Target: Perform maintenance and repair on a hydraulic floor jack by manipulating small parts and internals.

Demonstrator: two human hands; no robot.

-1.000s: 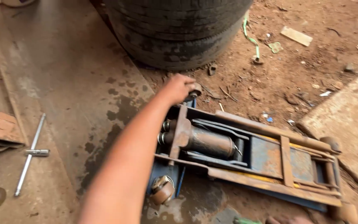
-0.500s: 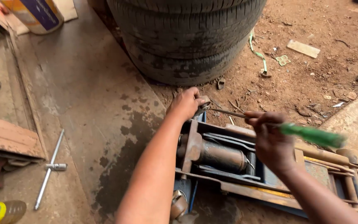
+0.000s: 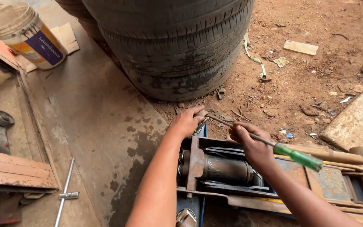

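Two bare hands worked at the near end of a rusty floor jack [image 3: 274, 185] that lay on the ground in front of a stack of tyres [image 3: 173, 46]. The left hand [image 3: 185, 122] had its grip curled closed over the jack's end fitting, beside the dirt. The right hand [image 3: 253, 147] held a green-handled screwdriver [image 3: 269, 145] in a closed grip around the shaft, its tip reaching toward the left hand's fingers. A paint bucket [image 3: 24, 35] stood well apart on the concrete, and a wheel wrench [image 3: 66, 191] lay near the planks.
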